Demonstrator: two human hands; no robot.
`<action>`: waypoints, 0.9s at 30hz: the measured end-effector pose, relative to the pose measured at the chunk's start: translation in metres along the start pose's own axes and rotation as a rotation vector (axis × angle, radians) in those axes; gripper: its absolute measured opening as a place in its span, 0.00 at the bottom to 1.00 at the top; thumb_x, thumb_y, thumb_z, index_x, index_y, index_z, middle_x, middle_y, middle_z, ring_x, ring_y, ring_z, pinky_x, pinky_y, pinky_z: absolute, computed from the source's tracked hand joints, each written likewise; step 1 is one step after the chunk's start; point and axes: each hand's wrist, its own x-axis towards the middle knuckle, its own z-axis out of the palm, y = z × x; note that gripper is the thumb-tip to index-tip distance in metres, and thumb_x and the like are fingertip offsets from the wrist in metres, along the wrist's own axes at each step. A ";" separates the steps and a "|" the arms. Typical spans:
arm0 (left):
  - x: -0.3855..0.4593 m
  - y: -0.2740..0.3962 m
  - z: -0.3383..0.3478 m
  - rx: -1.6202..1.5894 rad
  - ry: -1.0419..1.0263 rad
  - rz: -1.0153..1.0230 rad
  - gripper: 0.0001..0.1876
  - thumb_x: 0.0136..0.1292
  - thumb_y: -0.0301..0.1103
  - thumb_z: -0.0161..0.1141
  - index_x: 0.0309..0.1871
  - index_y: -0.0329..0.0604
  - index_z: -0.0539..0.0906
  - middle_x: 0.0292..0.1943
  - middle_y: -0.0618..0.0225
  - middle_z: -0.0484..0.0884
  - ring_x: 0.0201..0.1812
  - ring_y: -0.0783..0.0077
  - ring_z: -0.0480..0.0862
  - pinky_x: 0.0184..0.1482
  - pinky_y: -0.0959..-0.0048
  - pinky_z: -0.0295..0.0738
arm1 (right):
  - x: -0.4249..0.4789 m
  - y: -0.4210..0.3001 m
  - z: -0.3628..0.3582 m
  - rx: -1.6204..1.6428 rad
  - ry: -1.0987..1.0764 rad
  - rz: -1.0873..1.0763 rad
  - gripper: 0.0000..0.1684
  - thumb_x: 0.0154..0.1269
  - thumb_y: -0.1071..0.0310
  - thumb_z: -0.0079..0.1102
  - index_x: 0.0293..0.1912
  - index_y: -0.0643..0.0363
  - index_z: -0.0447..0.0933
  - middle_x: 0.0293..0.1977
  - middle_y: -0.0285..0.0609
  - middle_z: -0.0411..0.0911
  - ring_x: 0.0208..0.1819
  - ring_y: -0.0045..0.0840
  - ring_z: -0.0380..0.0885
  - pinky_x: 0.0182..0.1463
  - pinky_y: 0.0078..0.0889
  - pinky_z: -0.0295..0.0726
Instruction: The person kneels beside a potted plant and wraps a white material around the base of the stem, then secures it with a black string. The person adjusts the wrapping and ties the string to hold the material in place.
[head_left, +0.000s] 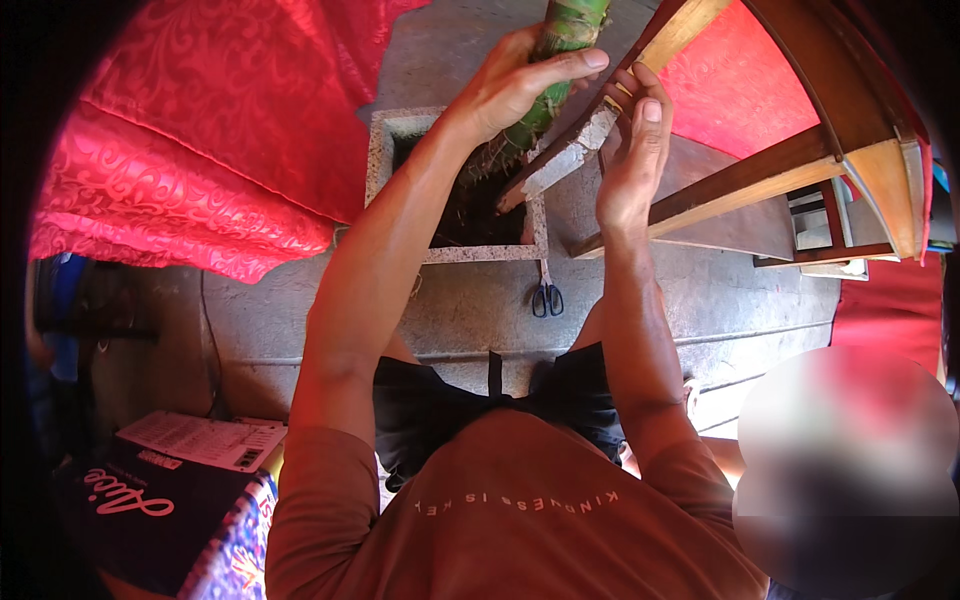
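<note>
A thick green plant stem (547, 101) with fibrous roots at its base rises from dark soil (480, 221) in a square, speckled planter (480, 253). My left hand (517, 82) is wrapped round the stem, thumb across its near side. Beside the stem, a wooden slat (559, 161) leans up to the right, its lower end in the soil and partly coated in flaking white. The fingers of my right hand (637, 150) lie against this slat, the thumb standing off it; how firmly they hold is unclear. My forearm hides part of the planter.
Black-handled scissors (547, 298) lie on the concrete floor (480, 315) against the planter. A wooden chair (742, 180) stands at the right. Red patterned cloth (225, 150) hangs at the left. A dark printed box (150, 510) sits lower left; a blurred area covers the lower right.
</note>
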 end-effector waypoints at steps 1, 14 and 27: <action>0.000 0.000 0.002 -0.016 0.006 0.000 0.28 0.64 0.58 0.69 0.45 0.37 0.85 0.36 0.66 0.85 0.41 0.73 0.84 0.46 0.70 0.76 | 0.002 0.002 -0.006 -0.022 -0.017 0.007 0.38 0.81 0.42 0.43 0.73 0.65 0.62 0.67 0.53 0.68 0.68 0.38 0.67 0.74 0.40 0.63; 0.012 0.004 -0.004 0.058 0.042 0.016 0.27 0.66 0.53 0.69 0.56 0.37 0.83 0.46 0.65 0.86 0.45 0.74 0.83 0.52 0.72 0.76 | 0.013 0.007 -0.008 -0.083 -0.143 0.056 0.38 0.82 0.44 0.40 0.66 0.72 0.72 0.59 0.56 0.78 0.65 0.38 0.74 0.73 0.41 0.64; 0.007 0.058 -0.005 -0.035 0.364 -0.316 0.32 0.64 0.49 0.72 0.64 0.38 0.79 0.52 0.60 0.84 0.58 0.65 0.82 0.62 0.66 0.72 | -0.061 -0.033 -0.070 -0.597 -0.119 0.435 0.30 0.82 0.48 0.48 0.64 0.65 0.75 0.59 0.52 0.78 0.60 0.38 0.76 0.66 0.39 0.71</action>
